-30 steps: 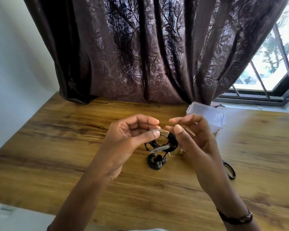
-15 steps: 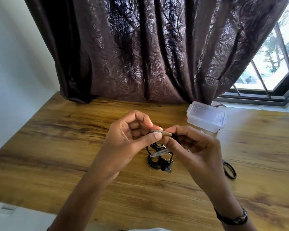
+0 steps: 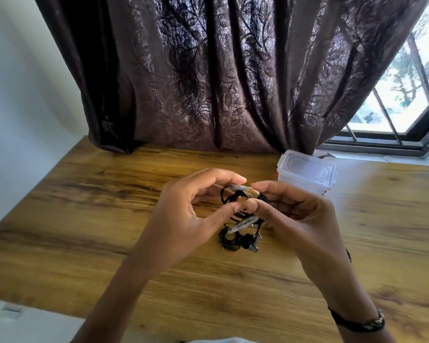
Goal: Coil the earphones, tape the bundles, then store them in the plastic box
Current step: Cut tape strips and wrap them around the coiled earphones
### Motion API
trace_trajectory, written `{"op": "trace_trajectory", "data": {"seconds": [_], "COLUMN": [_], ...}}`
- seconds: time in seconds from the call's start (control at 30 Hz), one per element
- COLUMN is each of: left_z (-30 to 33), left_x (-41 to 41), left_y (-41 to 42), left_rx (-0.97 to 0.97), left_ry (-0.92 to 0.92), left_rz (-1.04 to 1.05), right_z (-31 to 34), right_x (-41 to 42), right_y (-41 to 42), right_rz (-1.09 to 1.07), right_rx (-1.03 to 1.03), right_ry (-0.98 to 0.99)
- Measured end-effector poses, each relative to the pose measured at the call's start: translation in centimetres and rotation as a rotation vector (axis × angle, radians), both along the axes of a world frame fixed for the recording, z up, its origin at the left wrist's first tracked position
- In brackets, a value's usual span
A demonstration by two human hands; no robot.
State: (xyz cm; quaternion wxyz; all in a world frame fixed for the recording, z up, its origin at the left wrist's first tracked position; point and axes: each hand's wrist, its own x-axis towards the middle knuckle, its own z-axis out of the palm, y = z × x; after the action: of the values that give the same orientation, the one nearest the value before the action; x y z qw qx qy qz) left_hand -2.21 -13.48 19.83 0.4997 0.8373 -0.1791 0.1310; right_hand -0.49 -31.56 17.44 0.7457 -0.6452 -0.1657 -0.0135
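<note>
Both hands hold a coiled black earphone bundle [image 3: 229,198] above the wooden table [image 3: 84,219]. My left hand [image 3: 183,214] pinches the coil from the left, between thumb and forefinger. My right hand [image 3: 300,219] grips it from the right, fingers curled around it. A strip of clear tape [image 3: 243,191] crosses the top of the coil, and a second strip [image 3: 243,222] lies across its lower part. Another black earphone bundle [image 3: 235,240] lies on the table just below the hands. The clear plastic box [image 3: 307,174], lid on, stands behind my right hand.
A dark patterned curtain [image 3: 221,82] hangs along the table's far edge. A window with bars [image 3: 406,95] is at the right. A black scissor handle [image 3: 349,254] shows behind my right wrist. The table's front edge runs near the bottom left.
My right hand's fingers have curled in from spread to gripping the coil. Both hands turned the bundle and pressed tape onto it. The bundle on the table stayed put.
</note>
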Motion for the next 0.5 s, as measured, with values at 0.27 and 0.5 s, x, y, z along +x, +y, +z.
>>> {"op": "trace_trajectory", "data": {"seconds": [0.27,0.5], "left_z": [0.13,-0.07], "left_x": [0.04,0.0], "left_y": [-0.21,-0.49], "left_rx": [0.207,0.253], "left_ry": [-0.311,-0.403], "left_rz": [0.083,0.101], "right_z": [0.31,0.63], "right_x": [0.0,0.0], "right_y": [-0.14,-0.37], "right_rz": [0.027,0.057], "right_rx": [-0.016,-0.019], "right_ry": [-0.046,-0.041]}}
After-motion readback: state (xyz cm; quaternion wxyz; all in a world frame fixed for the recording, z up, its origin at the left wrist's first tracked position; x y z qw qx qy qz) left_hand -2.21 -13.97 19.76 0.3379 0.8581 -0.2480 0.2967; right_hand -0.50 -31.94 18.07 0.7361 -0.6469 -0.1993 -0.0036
